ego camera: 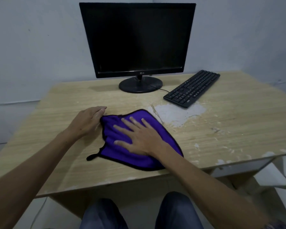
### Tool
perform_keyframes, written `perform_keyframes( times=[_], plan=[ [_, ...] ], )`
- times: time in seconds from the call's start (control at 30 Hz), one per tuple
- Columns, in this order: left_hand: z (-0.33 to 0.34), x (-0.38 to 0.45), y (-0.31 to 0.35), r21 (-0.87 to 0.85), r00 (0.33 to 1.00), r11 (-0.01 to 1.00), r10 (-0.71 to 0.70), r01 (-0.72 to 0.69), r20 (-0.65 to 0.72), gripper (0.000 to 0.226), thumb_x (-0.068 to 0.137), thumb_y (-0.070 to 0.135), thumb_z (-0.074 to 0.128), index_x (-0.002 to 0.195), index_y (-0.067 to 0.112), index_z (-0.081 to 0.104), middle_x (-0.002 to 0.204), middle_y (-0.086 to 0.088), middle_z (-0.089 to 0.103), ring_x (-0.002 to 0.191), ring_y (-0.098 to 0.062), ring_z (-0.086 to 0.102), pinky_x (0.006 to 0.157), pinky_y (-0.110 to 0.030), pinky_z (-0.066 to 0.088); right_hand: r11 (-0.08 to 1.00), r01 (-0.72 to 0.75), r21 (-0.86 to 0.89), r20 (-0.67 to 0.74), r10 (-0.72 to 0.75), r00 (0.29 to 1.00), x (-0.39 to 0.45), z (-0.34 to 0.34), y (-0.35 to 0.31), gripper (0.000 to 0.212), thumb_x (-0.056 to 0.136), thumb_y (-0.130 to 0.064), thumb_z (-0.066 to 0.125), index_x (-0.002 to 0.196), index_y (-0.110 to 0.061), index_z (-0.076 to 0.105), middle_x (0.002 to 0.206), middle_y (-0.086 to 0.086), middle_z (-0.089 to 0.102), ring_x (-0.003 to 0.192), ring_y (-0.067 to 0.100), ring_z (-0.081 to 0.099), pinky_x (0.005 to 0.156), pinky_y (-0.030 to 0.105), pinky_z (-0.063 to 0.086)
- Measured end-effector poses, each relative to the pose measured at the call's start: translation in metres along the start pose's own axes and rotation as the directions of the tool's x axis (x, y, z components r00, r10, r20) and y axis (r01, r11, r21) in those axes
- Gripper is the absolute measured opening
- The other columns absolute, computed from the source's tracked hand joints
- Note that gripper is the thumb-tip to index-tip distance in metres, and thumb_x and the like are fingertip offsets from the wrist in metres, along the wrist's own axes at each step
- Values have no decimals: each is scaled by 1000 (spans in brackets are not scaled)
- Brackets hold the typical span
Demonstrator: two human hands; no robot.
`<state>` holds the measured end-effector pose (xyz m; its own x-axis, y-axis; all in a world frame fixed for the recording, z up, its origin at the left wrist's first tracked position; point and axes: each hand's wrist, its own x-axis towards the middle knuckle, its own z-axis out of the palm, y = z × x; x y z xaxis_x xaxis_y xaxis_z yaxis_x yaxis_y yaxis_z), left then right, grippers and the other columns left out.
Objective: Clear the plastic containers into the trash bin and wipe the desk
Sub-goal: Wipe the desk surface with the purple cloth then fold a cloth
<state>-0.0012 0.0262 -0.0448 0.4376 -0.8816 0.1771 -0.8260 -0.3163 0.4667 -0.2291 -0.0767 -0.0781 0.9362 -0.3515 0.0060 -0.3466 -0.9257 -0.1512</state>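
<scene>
My right hand (139, 138) lies flat, fingers spread, on the purple cloth (122, 156) mid-frame on the desk (221, 129), while my left hand (87, 119) pinches its upper-left edge.

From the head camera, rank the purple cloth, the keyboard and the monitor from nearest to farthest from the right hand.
1. Purple cloth: directly under the right hand, which lies flat on it.
2. Keyboard: farther back on the desk, to the right.
3. Monitor: at the back edge of the desk, by the wall.
</scene>
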Motion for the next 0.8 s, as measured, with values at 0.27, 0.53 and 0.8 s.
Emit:
perform_keyframes(
  times=[0.27, 0.53, 0.8],
  plan=[
    [10, 6, -19, 106, 1000, 994, -11, 8, 28, 48, 108, 43, 40, 144, 16, 57, 147, -10, 59, 134, -31, 54, 110, -44, 41, 1000, 7, 26, 32, -8, 999, -59, -11, 56, 68, 98, -79, 17, 160, -55, 4, 172, -20, 0, 159, 7, -5, 129, 44, -8],
    [15, 33, -15, 159, 999, 987, -10, 4, 41, 49, 108, 45, 39, 145, 19, 57, 149, -7, 57, 135, -30, 53, 111, -44, 40, 965, -262, 9, 12, 262, 965, 2, -19, 90, 78, 93, -84, 9, 163, -48, 1, 173, -14, 1, 160, 12, -3, 129, 49, -5],
    [16, 61, -17, 186, 998, 982, -37, 29, 41, 51, 108, 47, 35, 126, 15, 70, 126, -14, 68, 107, -30, 62, 89, -41, 45, 980, -198, -23, 26, 199, 980, 30, -15, 76, 84, 92, -85, 7, 164, -43, -1, 174, -10, -3, 161, 17, -6, 129, 53, -4]
  ],
)
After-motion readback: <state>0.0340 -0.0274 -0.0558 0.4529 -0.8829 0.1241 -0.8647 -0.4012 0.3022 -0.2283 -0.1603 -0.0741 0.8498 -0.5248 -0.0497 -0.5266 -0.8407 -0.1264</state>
